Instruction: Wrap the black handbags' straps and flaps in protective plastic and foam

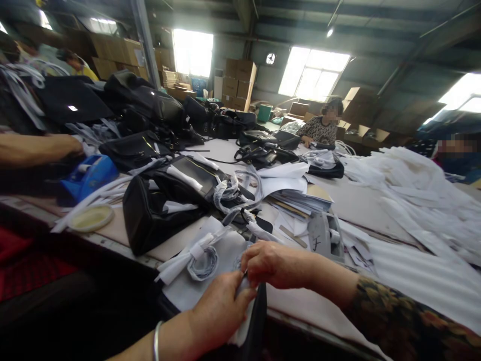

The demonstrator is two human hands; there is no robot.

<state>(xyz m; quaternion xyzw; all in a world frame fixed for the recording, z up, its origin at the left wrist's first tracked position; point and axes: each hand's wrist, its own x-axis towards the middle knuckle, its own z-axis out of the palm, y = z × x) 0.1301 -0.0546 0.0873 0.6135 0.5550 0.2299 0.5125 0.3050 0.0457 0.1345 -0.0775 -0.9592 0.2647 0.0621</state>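
At the table's near edge a black bag (259, 321) lies under white paper sheets (184, 292). A coil of plastic-wrapped strap (203, 264) rests on the paper, beside a rolled white wrap. My left hand (221, 308), with a bracelet at the wrist, is closed around the bag's right edge. My right hand (276, 263) meets it there, fingers pinched together near some clear plastic wrapping. What sits between the right fingertips is hidden. Just beyond lies another black bag (150, 220), with a plastic-wrapped handle (225, 193) next to it.
A grey tape dispenser (325, 235) and a stack of papers (300, 200) are to the right, before a large heap of white foam sheets (413, 185). Leftward are a tape roll (91, 218), a blue tape dispenser (92, 175) and a co-worker's arm (37, 149). Another person (321, 128) sits across.
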